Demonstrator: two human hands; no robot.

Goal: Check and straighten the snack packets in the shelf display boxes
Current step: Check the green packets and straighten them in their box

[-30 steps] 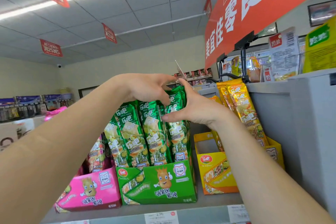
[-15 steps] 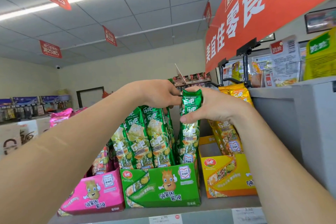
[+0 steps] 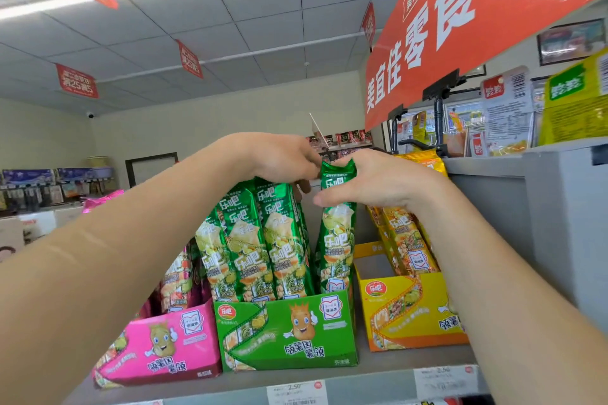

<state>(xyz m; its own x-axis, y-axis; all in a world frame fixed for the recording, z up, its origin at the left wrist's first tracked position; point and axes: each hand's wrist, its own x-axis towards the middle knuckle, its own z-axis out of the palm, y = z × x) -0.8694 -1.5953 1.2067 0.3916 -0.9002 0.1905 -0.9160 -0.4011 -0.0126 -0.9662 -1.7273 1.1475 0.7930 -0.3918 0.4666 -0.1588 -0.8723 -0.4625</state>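
Rightmost green packet [image 3: 337,233] now stands apart from its row [image 3: 263,240], mid-frame in the green box [image 3: 286,329]; right hand [image 3: 378,184] pinches its top, left hand [image 3: 279,158] curls, hold unclear; ease it down upright, flush

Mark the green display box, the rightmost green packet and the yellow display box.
green display box [image 3: 263,339]: head view, on its printed front panel.
rightmost green packet [image 3: 337,240]: head view, on its lower front face.
yellow display box [image 3: 408,316]: head view, on its front panel.
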